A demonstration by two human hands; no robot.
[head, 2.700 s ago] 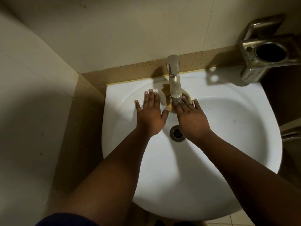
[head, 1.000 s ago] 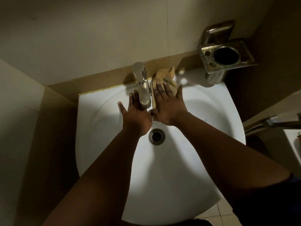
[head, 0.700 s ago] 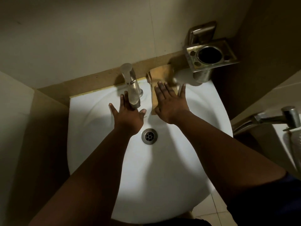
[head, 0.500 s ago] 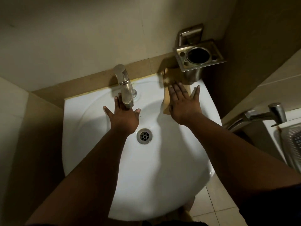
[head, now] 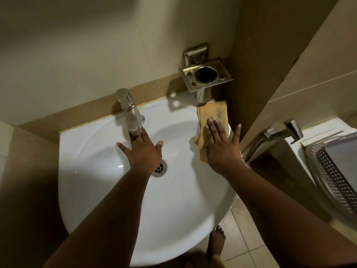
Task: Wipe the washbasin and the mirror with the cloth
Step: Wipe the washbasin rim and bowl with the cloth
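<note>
1. Nearest me, a bare foot [head: 217,241] stands on the tiled floor [head: 249,246] under the front lip of the washbasin [head: 173,219]; my two forearms reach over that lip into the bowl

2. In the middle of the bowl the drain [head: 160,168] sits partly under my left wrist; the porcelain around it looks clean and faintly wet, though the dim light keeps me from judging streaks

3. My left hand [head: 144,150] lies flat and spread on the bowl just under the tap [head: 129,115], its fingers [head: 137,137] open and gripping nothing, so it reads as a brace

4. My right hand [head: 222,147] presses the cloth [head: 211,113] flat against the right rim, fingers spread and not curled; the cloth is pinned under the palm, not clutched

5. What has changed: half a second ago the cloth was a little nearer the tap, and a second ago it sat right beside it; it has now swept out to the far right corner, its end lying beneath the metal holder [head: 205,75], while the left hand has stayed put

6. I judge the back ledge is being finished left to right; the front rim and the mirror, which is not in view, are probably still to do

7. Off to the right, a spray nozzle [head: 287,130] sits apart from the work
</note>
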